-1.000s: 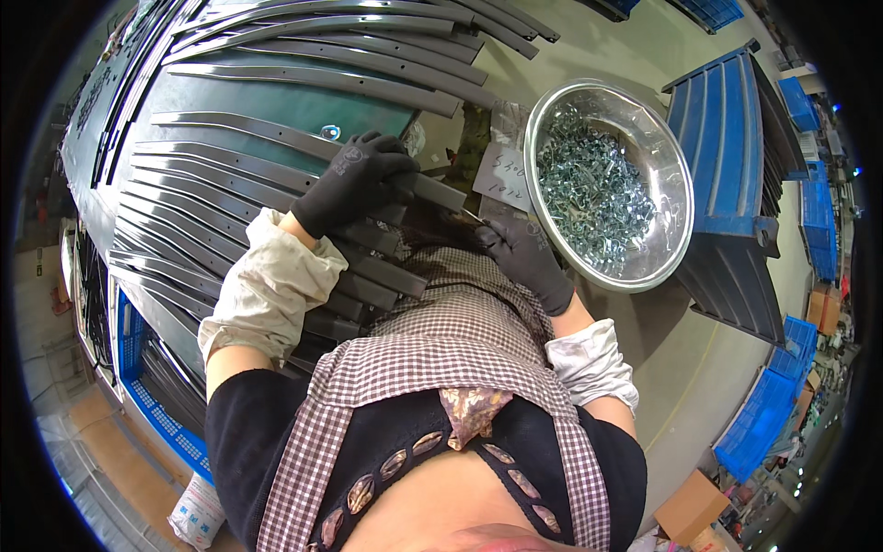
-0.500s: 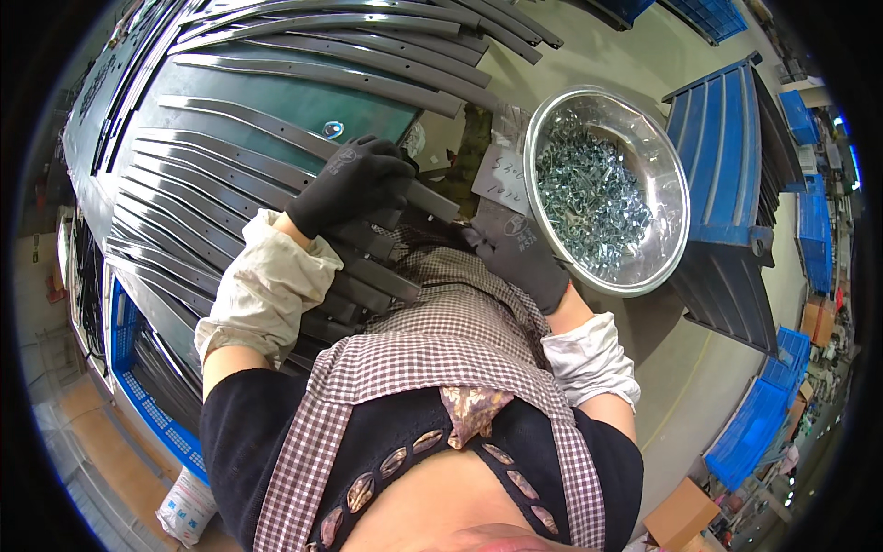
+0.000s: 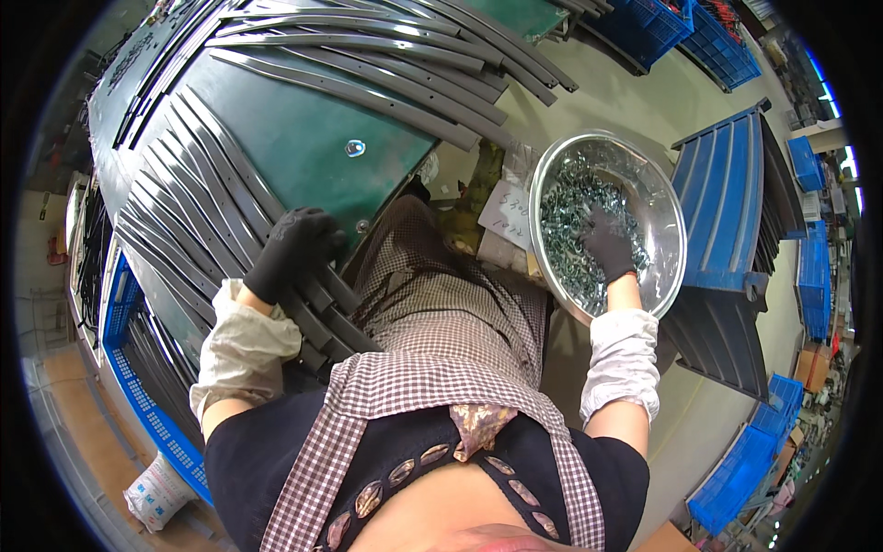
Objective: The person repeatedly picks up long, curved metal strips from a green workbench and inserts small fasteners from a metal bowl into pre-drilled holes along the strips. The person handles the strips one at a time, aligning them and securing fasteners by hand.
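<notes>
My left hand [image 3: 299, 247], in a black glove, is closed over the near ends of several long dark strips [image 3: 207, 216], which fan out across the green-topped table [image 3: 313, 179]. The strips look smooth and glossy, with small holes along them. On my right, a round shiny metal bowl [image 3: 664, 285] holds a heap of small metal clips [image 3: 575, 198]. Reaching into this bowl is my right hand [image 3: 609, 241], also gloved in black. Its fingertips are down among the clips, so their grip is hidden.
More dark strips [image 3: 368, 78] lie across the far part of the table. A card with handwriting [image 3: 504, 216] sits beside the bowl. Blue ribbed crates [image 3: 722, 198] stand to the right. At the left is a blue perforated crate [image 3: 152, 419] holding long dark pieces.
My right hand has moved right, from in front of my apron into the bowl. My left hand has shifted left and nearer, and the strips under it have swung away from the middle.
</notes>
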